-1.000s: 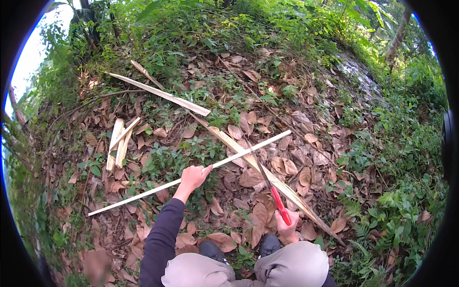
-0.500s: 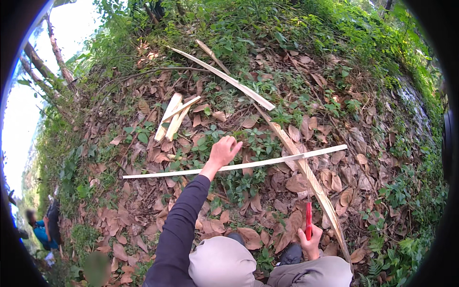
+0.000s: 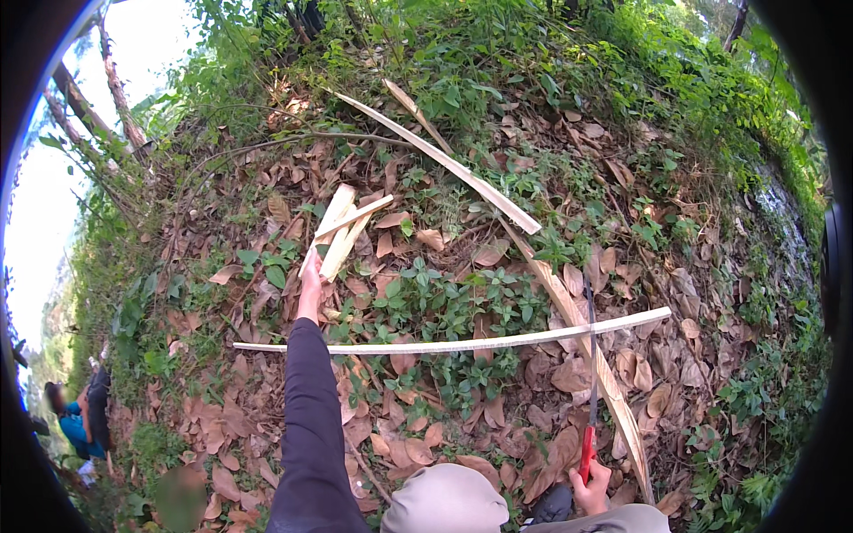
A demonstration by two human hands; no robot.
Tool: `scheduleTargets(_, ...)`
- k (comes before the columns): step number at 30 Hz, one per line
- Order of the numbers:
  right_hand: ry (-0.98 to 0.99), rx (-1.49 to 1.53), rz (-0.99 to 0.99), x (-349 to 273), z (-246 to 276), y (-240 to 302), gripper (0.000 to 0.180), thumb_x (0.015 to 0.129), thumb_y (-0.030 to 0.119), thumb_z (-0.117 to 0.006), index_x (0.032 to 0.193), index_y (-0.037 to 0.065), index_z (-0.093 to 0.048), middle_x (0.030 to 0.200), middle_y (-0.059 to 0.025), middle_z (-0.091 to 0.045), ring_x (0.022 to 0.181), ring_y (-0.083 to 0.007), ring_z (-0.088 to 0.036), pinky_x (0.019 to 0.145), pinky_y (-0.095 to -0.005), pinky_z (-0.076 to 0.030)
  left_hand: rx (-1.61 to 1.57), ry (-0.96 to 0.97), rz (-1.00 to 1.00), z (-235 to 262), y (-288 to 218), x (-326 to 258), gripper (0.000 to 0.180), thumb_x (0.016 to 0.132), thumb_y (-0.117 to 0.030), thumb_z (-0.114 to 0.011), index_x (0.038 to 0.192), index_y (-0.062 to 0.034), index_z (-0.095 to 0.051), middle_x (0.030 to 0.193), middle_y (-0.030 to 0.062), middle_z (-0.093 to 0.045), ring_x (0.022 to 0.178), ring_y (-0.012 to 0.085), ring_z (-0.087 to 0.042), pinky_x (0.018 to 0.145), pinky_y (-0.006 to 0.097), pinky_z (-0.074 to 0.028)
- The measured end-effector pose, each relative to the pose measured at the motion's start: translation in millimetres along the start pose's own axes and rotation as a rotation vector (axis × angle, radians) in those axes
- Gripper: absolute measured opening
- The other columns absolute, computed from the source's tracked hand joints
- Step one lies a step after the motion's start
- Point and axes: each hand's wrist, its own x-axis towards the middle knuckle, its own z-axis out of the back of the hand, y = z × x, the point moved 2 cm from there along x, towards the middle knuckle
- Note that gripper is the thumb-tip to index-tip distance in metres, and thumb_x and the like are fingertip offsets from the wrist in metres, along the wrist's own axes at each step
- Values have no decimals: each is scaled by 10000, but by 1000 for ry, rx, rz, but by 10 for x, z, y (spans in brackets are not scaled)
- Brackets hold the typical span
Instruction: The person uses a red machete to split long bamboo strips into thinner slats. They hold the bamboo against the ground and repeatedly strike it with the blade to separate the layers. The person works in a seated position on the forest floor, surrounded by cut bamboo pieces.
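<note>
At the near end of a short pale wooden piece [image 3: 335, 213], the fingers of my left hand [image 3: 310, 277] are closed, covering that end. Two more short pieces lie against it, and a thin stick [image 3: 357, 216] crosses over the top. My right hand [image 3: 590, 489], low on the right, grips the red handle of a saw [image 3: 587, 449]. Its narrow dark blade points away from me. In the picture the blade passes over a long thin wooden strip [image 3: 471, 345]; whether they touch I cannot tell. Beneath the strip runs a longer split plank [image 3: 613, 391].
Another long pale strip [image 3: 444, 163] lies farther off, beside a narrower stick [image 3: 416, 114]. Brown leaves and low green plants cover the sloping ground. A thin bare branch [image 3: 293, 138] arches at the back left. Another person [image 3: 78, 422] is at the far left edge.
My left hand has gone left and away from me, from above the long strip to the short pieces. The saw blade has come into sight. The view has shifted slightly.
</note>
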Motion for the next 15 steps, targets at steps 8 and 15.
scheduleTargets(8, 0, 39, 50, 150, -177, 107, 220, 711, 82, -685, 657, 16, -482, 551, -95, -455, 472, -241, -453, 494, -358, -339, 93, -51, 83, 538, 4, 69, 279, 962, -267, -589, 1098, -26, -631, 878, 23, -665, 794, 129, -651, 657, 320, -513)
scheduleTargets(15, -344, 492, -98, -146, 124, 23, 292, 761, 190, -617, 578, 17, -470, 494, 20, -405, 435, -76, -347, 428, -280, -226, 86, 230, -245, -277, -638, -2062, 306, 1016, -239, -533, 1183, 2, -619, 972, 57, -691, 874, 110, -663, 643, 253, -529)
